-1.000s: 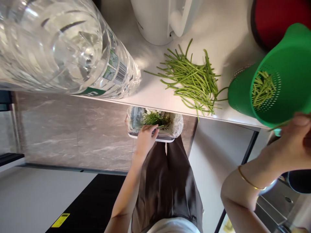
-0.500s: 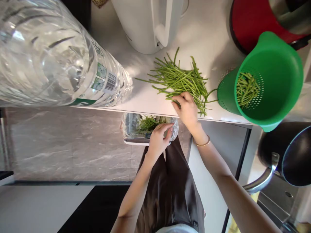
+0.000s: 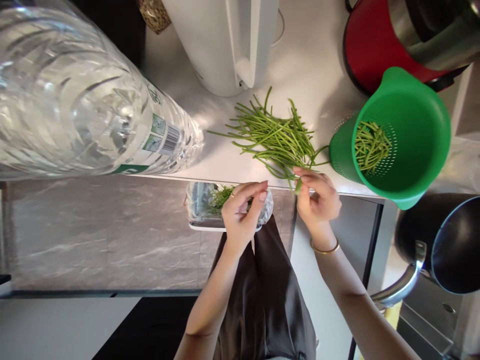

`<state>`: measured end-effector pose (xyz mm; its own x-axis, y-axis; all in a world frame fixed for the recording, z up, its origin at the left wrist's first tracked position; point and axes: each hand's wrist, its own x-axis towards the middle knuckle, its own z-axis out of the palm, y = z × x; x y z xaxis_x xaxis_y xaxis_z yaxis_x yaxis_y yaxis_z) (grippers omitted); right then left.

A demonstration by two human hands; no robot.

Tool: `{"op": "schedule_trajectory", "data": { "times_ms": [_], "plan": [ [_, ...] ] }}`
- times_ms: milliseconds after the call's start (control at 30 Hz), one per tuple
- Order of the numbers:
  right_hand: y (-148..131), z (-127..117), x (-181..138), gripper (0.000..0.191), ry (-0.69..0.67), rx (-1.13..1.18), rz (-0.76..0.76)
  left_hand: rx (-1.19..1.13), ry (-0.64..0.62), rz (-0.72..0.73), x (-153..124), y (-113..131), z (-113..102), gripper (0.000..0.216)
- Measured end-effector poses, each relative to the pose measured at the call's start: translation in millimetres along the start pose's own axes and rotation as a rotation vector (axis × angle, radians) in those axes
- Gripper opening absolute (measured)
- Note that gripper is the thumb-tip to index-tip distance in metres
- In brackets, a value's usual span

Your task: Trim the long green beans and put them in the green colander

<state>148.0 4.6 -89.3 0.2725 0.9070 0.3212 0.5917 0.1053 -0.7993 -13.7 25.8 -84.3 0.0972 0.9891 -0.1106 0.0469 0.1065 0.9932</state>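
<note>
A loose pile of long thin green stems (image 3: 275,137) lies on the white counter. My right hand (image 3: 318,197), with a bangle at the wrist, is at the counter's front edge just below the pile; its thumb and fingers pinch a green stem (image 3: 298,187). To its left, my left hand (image 3: 245,207) hovers over the lined bin (image 3: 193,215), index finger and thumb brought together; whether anything is between them I cannot make out. Short cut pieces of green stem (image 3: 371,146) lie inside the green colander (image 3: 420,135), to the right of the pile.
A big clear water bottle (image 3: 93,110) lies at the left, its neck end towards the pile. Behind stand a white kettle (image 3: 213,45) and a red appliance (image 3: 375,45). At the right is a dark pot (image 3: 416,220) with a metal handle.
My right hand has left the pile, moving down and right, and now pinches a stem. My left hand has risen slightly, its fingertips closer together. The view has shifted a little.
</note>
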Motion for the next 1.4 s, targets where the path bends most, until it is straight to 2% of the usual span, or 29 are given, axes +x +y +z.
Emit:
{"op": "schedule_trajectory", "data": {
  "times_ms": [67, 133, 300, 367, 533, 667, 900, 1033, 1100, 1200, 1300, 1400],
  "plan": [
    [-11.7, -8.3, -5.0, 0.015, -0.021, -0.01, 0.014, 0.023, -0.023, 0.055, -5.5, 16.9, -3.4, 0.017],
    [-23.7, -12.6, -7.8, 0.017, -0.111, -0.008, 0.028, 0.057, -0.056, 0.102, -11.4, 29.4, -7.3, 0.017],
    [-37.1, -13.7, -15.2, 0.03, -0.315, -0.01, -0.072, 0.226, -0.046, 0.192, -24.2, 37.6, -21.3, 0.02],
    [-34.5, -12.3, -20.4, 0.032, -0.384, -0.039, -0.117, 0.334, -0.07, 0.173, -29.3, 36.7, -28.1, 0.02],
    [-29.0, -5.8, -28.7, 0.025, -0.574, -0.138, -0.244, 0.609, -0.232, 0.07, -38.4, 34.2, -42.1, 0.017],
    [-33.1, 0.2, -30.5, 0.021, -0.686, -0.175, -0.288, 0.58, -0.303, -0.034, -37.7, 26.9, -52.9, 0.015],
    [-30.6, 7.5, -48.3, 0.02, -0.65, -0.043, -0.2, 0.137, -0.377, -0.4, -35.0, 8.1, -69.5, 0.017],
    [-30.8, 11.3, -54.3, 0.021, -0.564, 0.079, -0.138, -0.156, -0.429, -0.598, -34.3, 1.8, -69.4, 0.016],
    [-33.9, 14.2, -56.5, 0.022, -0.518, 0.138, -0.096, -0.279, -0.416, -0.671, -35.7, -1.8, -68.1, 0.016],
    [-39.6, 19.8, -62.4, 0.024, -0.452, 0.238, 0.029, -0.421, -0.364, -0.743, -39.8, -7.5, -65.3, 0.017],
    [-42.1, 24.7, -69.1, 0.023, -0.383, 0.286, 0.152, -0.456, -0.33, -0.772, -43.0, -10.3, -62.5, 0.018],
    [-40.2, 25.3, -69.7, 0.02, -0.46, 0.281, 0.159, -0.359, -0.328, -0.679, -43.7, -7.8, -61.7, 0.021]
  ]
}}
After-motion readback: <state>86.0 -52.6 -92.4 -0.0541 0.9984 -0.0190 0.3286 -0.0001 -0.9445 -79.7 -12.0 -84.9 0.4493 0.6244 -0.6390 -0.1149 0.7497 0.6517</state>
